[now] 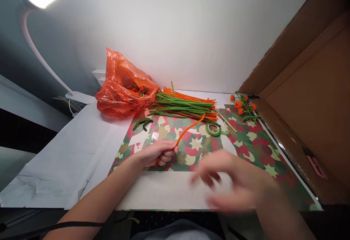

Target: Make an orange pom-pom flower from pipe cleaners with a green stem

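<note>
An orange fuzzy stem (190, 126) is pinched in my left hand (161, 154) over the patterned mat (196, 143); its long end slants up to the right and a short end pokes out below the fist. My right hand (229, 178), blurred by motion, hovers near the front edge with fingers apart and nothing visible between them. Beyond the hands lies a pile of green stems (183, 103) and orange stems (191, 96). A roll of green tape (213, 130) and a thin wooden stick (226, 121) lie just in front of the pile.
At the back left sits a red plastic bag (117, 97) holding orange flowers. Short green pieces (142, 123) lie before it. An orange flower sprig (240, 105) is at the back right, beside a cardboard box (308, 105). A lamp (45, 55) stands left.
</note>
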Available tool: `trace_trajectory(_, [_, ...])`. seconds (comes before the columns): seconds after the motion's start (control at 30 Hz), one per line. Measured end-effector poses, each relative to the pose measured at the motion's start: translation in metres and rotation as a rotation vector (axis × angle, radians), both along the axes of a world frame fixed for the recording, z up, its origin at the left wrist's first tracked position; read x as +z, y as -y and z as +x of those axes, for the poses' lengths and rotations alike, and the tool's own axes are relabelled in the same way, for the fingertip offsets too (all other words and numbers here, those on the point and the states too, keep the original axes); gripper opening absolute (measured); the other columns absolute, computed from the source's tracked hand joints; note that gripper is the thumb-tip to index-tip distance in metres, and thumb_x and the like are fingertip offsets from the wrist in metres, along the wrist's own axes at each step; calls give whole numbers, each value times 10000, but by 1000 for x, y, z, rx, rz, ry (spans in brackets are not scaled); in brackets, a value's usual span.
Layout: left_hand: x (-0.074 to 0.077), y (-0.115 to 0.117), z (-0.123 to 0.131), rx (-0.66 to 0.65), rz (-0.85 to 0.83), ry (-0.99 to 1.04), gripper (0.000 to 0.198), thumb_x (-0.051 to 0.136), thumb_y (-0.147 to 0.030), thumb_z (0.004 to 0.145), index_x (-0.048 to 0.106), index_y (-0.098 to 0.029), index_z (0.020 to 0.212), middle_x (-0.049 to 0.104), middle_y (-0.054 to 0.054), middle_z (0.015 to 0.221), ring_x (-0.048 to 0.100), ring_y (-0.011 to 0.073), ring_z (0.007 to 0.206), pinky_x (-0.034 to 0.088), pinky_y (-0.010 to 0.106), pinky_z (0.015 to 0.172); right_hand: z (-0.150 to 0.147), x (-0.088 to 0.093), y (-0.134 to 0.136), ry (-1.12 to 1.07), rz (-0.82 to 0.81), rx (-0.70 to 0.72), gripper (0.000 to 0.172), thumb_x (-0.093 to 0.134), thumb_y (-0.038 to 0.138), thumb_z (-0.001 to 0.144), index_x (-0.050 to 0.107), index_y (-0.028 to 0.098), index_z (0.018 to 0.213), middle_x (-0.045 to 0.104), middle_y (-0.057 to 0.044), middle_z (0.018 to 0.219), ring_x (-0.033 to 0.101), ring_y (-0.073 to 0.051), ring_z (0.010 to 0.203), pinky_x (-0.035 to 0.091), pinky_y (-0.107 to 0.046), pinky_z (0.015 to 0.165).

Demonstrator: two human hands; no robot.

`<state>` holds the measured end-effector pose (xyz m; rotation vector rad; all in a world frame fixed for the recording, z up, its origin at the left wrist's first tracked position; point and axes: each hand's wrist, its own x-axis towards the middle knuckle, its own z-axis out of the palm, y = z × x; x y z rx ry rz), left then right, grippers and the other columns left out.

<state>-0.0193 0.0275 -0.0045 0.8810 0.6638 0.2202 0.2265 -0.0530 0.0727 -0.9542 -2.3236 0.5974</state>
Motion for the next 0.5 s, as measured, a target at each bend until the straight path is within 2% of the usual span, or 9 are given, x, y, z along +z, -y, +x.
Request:
trace_trajectory(0.1, [2,2,0,-28,30,11,302,551,-459,872,501,-180,770,188,-99,523,110,69,444,82,183,381,-23,-24,-28,7,-18,-93,270,588,138,829,648,228,1076,668,18,760,560,-112,617,463,-243,613])
trace_trajectory(0.2, [4,6,-1,-67,53,43,367,611,-515,822,501,-175,738,200,-101,512,140,66,441,94,191,385,-38,-52,-42,7,51,-103,375,572,117,810,610,196,1175,695,-8,794,575,-133,629,439,-265,633])
trace_trajectory(0.27, [5,9,-1,-95,61,67,395,640,-534,794,522,-164,725,207,-102,502,151,63,436,106,202,389,-40,-64,-42,-7,150,-87,324,518,135,852,618,185,1156,701,-17,764,591,-144,622,418,-270,612])
trace_trajectory(0.37, [6,11,-1,-140,62,89,390,648,-515,798,574,-138,733,258,-89,498,180,61,427,111,221,390,-35,-72,-38,-51,268,-206,248,449,145,917,654,179,1053,699,-16,696,610,-149,613,402,-272,601])
trace_trajectory(0.5, [4,9,0,-151,51,109,400,625,-527,814,583,-137,736,243,-92,497,166,64,429,101,229,389,-20,-72,-43,-103,260,-459,223,451,155,943,666,170,1000,696,-15,683,597,-141,592,411,-265,596])
